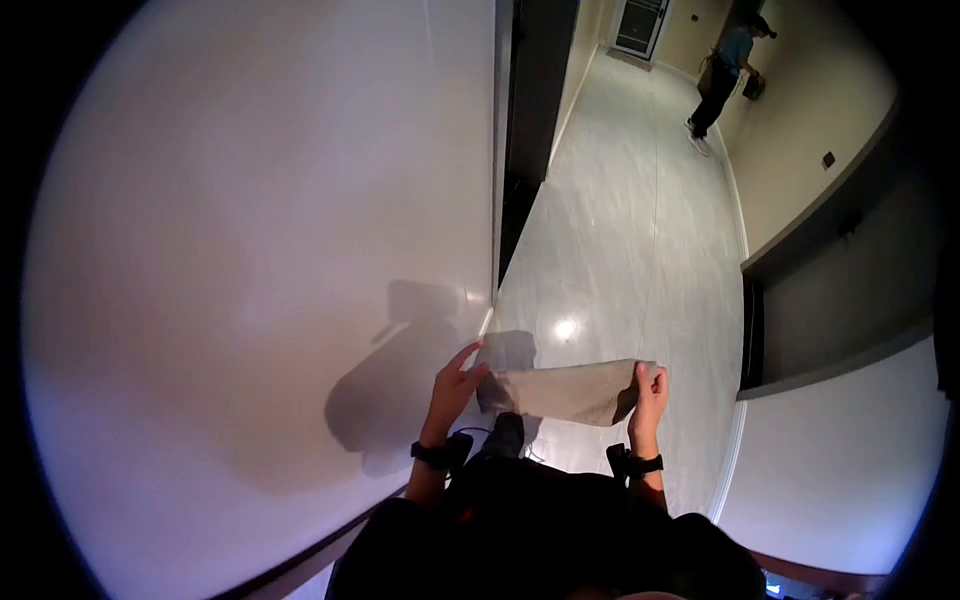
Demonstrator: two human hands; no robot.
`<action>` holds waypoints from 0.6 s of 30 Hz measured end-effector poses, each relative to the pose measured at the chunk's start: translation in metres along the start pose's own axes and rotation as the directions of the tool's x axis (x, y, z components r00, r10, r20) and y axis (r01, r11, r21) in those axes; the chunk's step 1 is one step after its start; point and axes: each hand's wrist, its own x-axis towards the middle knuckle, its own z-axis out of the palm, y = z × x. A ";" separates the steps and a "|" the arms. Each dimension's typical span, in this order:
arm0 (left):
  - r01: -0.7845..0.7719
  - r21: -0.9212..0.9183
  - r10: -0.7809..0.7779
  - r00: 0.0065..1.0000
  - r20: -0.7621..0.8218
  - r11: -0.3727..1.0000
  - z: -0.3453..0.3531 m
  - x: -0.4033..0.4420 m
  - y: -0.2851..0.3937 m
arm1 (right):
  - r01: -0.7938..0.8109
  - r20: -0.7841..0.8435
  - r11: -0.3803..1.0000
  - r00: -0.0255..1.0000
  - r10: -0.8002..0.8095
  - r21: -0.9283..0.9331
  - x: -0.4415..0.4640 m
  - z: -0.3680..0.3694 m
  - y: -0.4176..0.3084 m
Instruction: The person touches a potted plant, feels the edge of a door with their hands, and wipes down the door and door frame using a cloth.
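one beige cloth [572, 392], held in left hand [457, 385], right hand [650, 391]

The light is rather dim, and the white wall [230, 220] at my left takes a faint violet tone. On it lies my soft, dark shadow [395, 375]. One small, bright glare [565, 329] shines on the glossy floor [610, 250]. My black top [560, 525] loses almost all detail. Lines near the edges bend strongly, and the corners are black.
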 end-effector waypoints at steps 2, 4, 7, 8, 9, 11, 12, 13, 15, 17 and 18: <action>-0.145 0.272 0.165 0.985 -0.055 0.951 0.016 0.046 0.037 | 0.060 0.005 0.997 0.998 -0.060 0.048 0.057 0.029 -0.017; -0.236 0.535 0.324 0.943 -0.076 0.811 0.039 0.082 0.064 | 0.132 -0.002 0.986 0.991 -0.133 0.101 0.112 0.042 -0.029; -0.209 0.376 0.280 0.949 -0.143 0.903 0.037 0.093 0.057 | 0.217 0.045 0.964 0.973 -0.226 0.152 0.142 0.054 -0.021; -0.201 0.380 0.276 0.949 -0.154 0.903 0.038 0.096 0.055 | 0.210 0.056 0.965 0.974 -0.221 0.154 0.145 0.059 -0.023; -0.241 0.301 0.310 0.928 -0.206 0.923 0.040 0.104 0.066 | 0.255 0.048 0.956 0.963 -0.265 0.147 0.147 0.069 -0.043; -0.243 0.213 0.292 0.926 -0.241 0.946 0.045 0.111 0.086 | 0.282 0.109 0.953 0.950 -0.294 0.112 0.161 0.070 -0.046; -0.246 0.236 0.303 0.920 -0.248 0.940 0.052 0.109 0.093 | 0.275 0.115 0.952 0.950 -0.291 0.136 0.160 0.070 -0.045; -0.387 0.346 0.473 0.855 -0.211 0.855 0.065 0.104 0.101 | 0.251 0.211 0.956 0.937 -0.279 0.150 0.157 0.068 -0.047; -0.515 0.545 0.655 0.751 -0.084 0.661 0.075 0.100 0.114 | 0.137 0.454 0.983 0.873 -0.177 0.120 0.170 0.069 -0.032; -0.442 0.671 0.665 0.739 -0.103 0.595 0.093 0.098 0.112 | 0.137 0.599 0.975 0.771 -0.217 0.176 0.176 0.084 -0.033; -0.369 0.761 0.675 0.728 -0.120 0.534 0.094 0.103 0.109 | 0.268 0.653 0.952 0.696 -0.298 0.149 0.188 0.099 -0.019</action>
